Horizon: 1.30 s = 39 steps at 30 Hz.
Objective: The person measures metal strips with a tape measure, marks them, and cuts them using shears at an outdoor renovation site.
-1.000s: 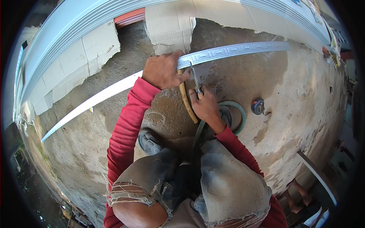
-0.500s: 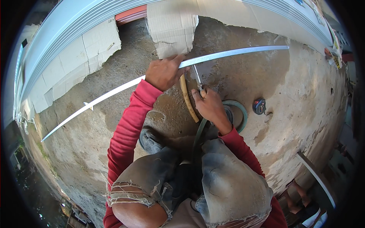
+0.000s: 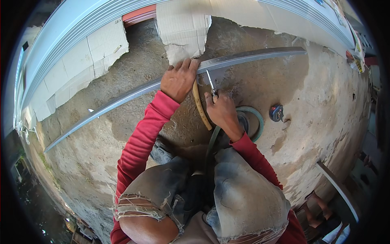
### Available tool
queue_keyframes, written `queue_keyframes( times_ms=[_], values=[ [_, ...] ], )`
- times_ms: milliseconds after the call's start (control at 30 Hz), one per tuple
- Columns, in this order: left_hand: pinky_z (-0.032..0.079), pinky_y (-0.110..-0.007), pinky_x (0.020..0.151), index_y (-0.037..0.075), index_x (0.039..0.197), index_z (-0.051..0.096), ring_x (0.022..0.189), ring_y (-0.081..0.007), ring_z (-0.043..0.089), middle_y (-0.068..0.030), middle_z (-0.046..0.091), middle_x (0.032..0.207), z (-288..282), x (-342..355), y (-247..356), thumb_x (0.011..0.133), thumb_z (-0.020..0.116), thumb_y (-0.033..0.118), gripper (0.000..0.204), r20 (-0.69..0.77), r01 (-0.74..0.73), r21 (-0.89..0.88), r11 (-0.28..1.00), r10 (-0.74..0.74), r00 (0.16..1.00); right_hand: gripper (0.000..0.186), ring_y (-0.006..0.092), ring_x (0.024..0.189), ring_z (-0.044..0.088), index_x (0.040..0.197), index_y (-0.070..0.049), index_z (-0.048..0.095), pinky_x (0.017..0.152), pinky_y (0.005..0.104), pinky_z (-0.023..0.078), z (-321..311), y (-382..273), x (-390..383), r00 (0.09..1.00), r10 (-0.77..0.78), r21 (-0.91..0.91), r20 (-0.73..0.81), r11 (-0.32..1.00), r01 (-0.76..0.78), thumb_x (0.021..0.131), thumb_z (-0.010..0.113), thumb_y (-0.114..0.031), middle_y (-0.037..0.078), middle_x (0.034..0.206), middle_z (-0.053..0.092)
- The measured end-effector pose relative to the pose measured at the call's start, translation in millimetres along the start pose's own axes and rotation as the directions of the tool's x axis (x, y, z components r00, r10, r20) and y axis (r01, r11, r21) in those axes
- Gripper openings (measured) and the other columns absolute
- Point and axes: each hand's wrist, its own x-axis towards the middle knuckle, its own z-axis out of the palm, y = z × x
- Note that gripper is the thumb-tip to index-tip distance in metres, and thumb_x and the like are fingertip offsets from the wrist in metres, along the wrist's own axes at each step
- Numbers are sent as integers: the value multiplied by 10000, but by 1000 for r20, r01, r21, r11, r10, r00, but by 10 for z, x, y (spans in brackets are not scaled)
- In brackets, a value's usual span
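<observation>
A long grey metal profile (image 3: 252,55) crosses the upper middle of the view. My left hand (image 3: 178,80) is closed on it near its middle, fingertips over its far edge. My right hand (image 3: 222,112) is closed on the short handle of a thin metal tool (image 3: 211,81) whose tip points at the profile just right of my left hand. A curved yellowish stick or pipe (image 3: 200,108) lies beneath the profile, between my hands. A coil of green hose (image 3: 256,121) lies beyond my right wrist, and a dark tape measure (image 3: 276,113) lies to its right on the concrete.
Stacked light-blue ribbed panels (image 3: 69,32) and torn cardboard (image 3: 183,28) line the far edge of the wet concrete floor (image 3: 308,101). A long bar (image 3: 337,187) lies at lower right, beside another person's legs (image 3: 325,209). My bent knees fill the lower middle.
The profile has turned about its length and now shows a grey ridged face. My left hand has shifted slightly right; my right hand and tool have moved a little downward and right.
</observation>
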Motion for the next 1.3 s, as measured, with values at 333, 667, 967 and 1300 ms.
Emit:
queue_keyframes(
  times_ms=[333, 667, 967, 1300],
  values=[
    [539, -406, 787, 95, 1217, 551, 953, -284, 662, -97, 637, 1062, 103, -20, 48, 889, 612, 182, 345, 25, 32, 121, 992, -35, 999, 405, 516, 796, 621, 828, 44, 635, 737, 562, 483, 208, 251, 117, 996, -20, 71, -86, 997, 26, 946, 630, -344, 310, 780, 643],
    [542, -293, 583, 41, 1278, 631, 662, -121, 652, -34, 702, 814, -309, 342, -499, 885, 782, 279, 484, 806, 627, -511, 587, 75, 587, 387, 519, 802, 642, 890, 56, 609, 744, 559, 521, 261, 349, 91, 980, -168, 22, -106, 985, 172, 905, 665, -327, 319, 822, 658],
    [533, -386, 853, 45, 1173, 697, 920, -283, 704, -142, 746, 988, -116, 189, -541, 862, 774, 402, 479, 529, 406, -766, 499, 129, 839, 429, 519, 913, 631, 1048, 76, 566, 802, 545, 502, 257, 339, -106, 998, -49, 93, 28, 995, 46, 922, 663, -323, 323, 925, 660],
    [563, -495, 795, 136, 1249, 672, 803, -361, 725, -164, 731, 832, -167, 142, -411, 799, 614, 762, 773, 482, 262, -305, 915, -89, 872, 385, 519, 869, 616, 932, 60, 619, 782, 554, 483, 94, 85, -32, 998, -50, 106, 34, 993, 46, 950, 628, -325, 322, 848, 647]
  ],
)
